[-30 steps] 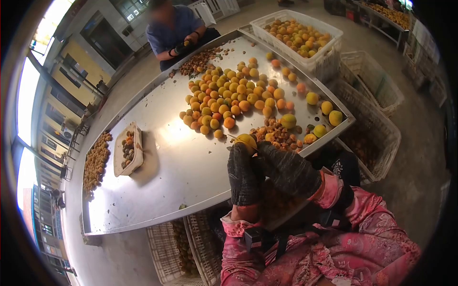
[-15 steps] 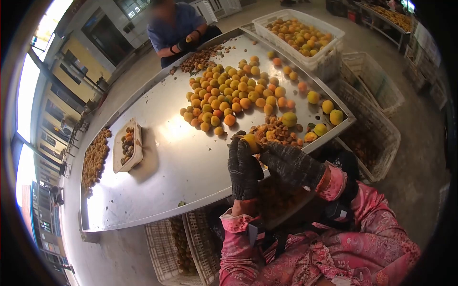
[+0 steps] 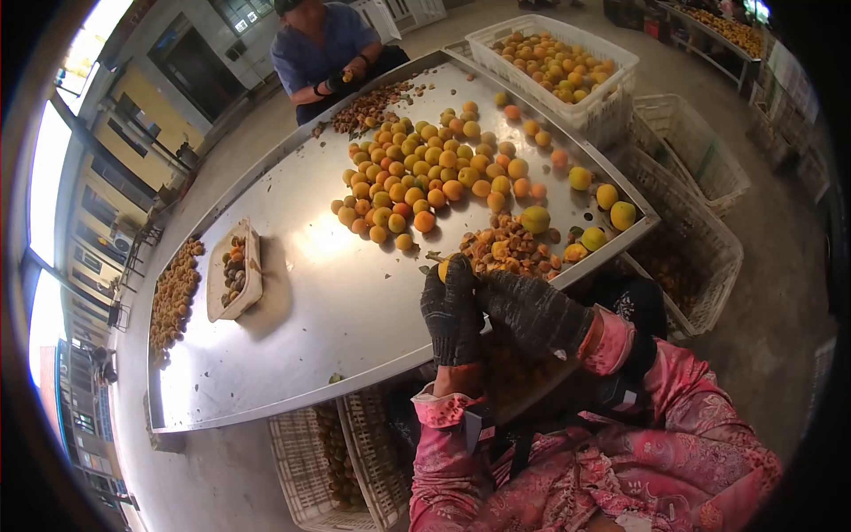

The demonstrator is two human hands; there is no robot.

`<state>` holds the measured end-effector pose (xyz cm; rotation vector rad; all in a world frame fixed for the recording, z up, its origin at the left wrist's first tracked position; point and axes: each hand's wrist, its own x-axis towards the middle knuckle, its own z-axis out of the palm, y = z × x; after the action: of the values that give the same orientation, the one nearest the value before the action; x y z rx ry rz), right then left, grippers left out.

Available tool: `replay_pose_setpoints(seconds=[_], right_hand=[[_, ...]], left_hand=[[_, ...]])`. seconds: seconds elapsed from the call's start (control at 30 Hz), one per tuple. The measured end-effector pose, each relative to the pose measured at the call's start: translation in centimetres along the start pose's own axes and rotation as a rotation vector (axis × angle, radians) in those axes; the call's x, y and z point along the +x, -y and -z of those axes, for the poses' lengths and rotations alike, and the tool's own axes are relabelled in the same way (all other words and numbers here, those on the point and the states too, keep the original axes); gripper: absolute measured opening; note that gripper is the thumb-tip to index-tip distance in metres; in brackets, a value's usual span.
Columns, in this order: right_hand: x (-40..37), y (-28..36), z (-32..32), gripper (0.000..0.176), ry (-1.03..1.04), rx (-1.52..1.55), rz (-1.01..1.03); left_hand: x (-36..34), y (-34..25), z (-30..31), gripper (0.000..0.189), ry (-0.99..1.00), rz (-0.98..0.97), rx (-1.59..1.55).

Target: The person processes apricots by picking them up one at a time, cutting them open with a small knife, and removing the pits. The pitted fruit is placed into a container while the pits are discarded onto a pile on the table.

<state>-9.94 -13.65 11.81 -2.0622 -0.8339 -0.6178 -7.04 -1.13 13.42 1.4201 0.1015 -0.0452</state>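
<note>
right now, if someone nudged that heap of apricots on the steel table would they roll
Probably: the apricots are round and lie loose on a smooth, shiny table, so they would likely roll. Its raised rim should mostly stop them.

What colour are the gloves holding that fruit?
Dark grey knit, on left hand and right hand at the fruit; head view.

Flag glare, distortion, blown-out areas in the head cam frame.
Head view: heavy fisheye, table edges bow, corners vignette black; windows at left blown out white; soft glare patch on the steel beside the apricot pile; left hand on an apricot and right hand, dark gloves, sharp.
</note>
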Motion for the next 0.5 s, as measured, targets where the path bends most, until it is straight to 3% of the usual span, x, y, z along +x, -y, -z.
replay_pose_setpoints(seconds=[0.03, 0.1, 0.13, 0.2, 0.23, 0.3, 0.33, 0.4, 0.43, 0.5], right_hand=[[0.2, 0.1, 0.5, 0.032, 0.0, -0.002, 0.003], [0.2, 1.1, 1.4, 0.03, 0.191, 0.43, -0.428], [0.3, 1.1, 1.3, 0.03, 0.191, 0.432, -0.432], [0.9, 1.0, 0.8, 0.026, 0.185, 0.515, -0.735], [0.5, 0.6, 0.3, 0.026, 0.184, 0.516, -0.735], [-0.7, -0.6, -0.6, 0.025, 0.1, 0.005, -0.268], [-1.4, -0.9, -0.2, 0.025, 0.103, 0.009, -0.266], [-2.8, -1.5, 0.8, 0.03, 0.211, -0.24, 0.067], [-2.4, -1.1, 1.4, 0.03, 0.215, -0.237, 0.067], [-1.7, 0.6, 3.3, 0.035, 0.057, -0.626, 0.103]], left_hand=[[0.3, 0.1, 0.2, 0.032, 0.0, -0.003, -0.002], [0.8, 1.3, 0.7, 0.027, 0.043, -0.102, 0.005], [1.0, 1.9, 0.7, 0.027, 0.043, -0.098, 0.006], [1.5, 2.9, 0.6, 0.028, -0.025, -0.125, -0.069], [1.8, 3.2, 0.8, 0.028, -0.025, -0.125, -0.069], [2.6, 3.4, 1.8, 0.033, -0.003, -0.025, -0.19], [2.9, 3.5, 2.4, 0.035, 0.006, 0.028, -0.25], [3.3, 3.6, 3.1, 0.04, 0.029, 0.132, -0.368], [2.8, 2.8, 2.8, 0.04, 0.024, 0.135, -0.37], [1.5, 1.3, 2.3, 0.045, 0.028, 0.229, -0.497]])
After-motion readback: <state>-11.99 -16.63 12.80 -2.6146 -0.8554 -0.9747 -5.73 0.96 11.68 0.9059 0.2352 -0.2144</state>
